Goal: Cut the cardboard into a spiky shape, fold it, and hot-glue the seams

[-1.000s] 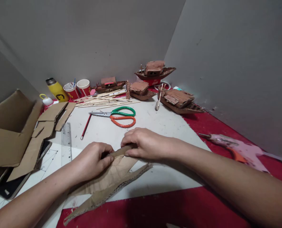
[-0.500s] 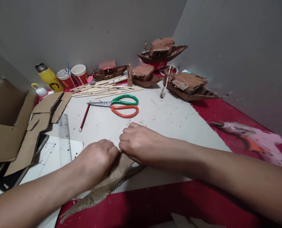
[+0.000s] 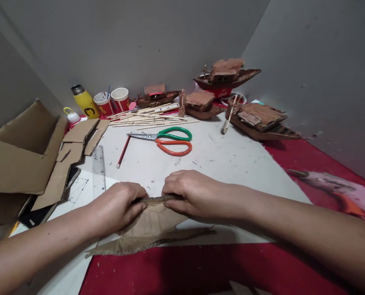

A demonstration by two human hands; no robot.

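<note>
A cut piece of brown corrugated cardboard [image 3: 148, 231] lies on the white board [image 3: 225, 164] near the front edge, its far edge folded up. My left hand [image 3: 119, 207] pinches that raised edge on the left, fingers curled closed. A few centimetres to the right, my right hand [image 3: 191, 194] grips the same edge, fingers closed over it. A strip of the folded edge shows between the two hands. The long pointed tails of the cardboard stretch towards me and to the right.
Green and orange scissors [image 3: 170, 141], a red pencil [image 3: 123, 152], a clear ruler [image 3: 98, 166] and wooden sticks [image 3: 148, 119] lie behind. Cardboard boat models [image 3: 259, 119] stand at the back right. Cardboard scraps [image 3: 25, 159], a yellow bottle [image 3: 84, 102] and cups [image 3: 121, 98] are left. A glue gun [image 3: 333, 188] lies right.
My hands, pressed close together over the cardboard half a second ago, have drawn slightly apart, so the folded edge shows between them. The camera view has shifted left.
</note>
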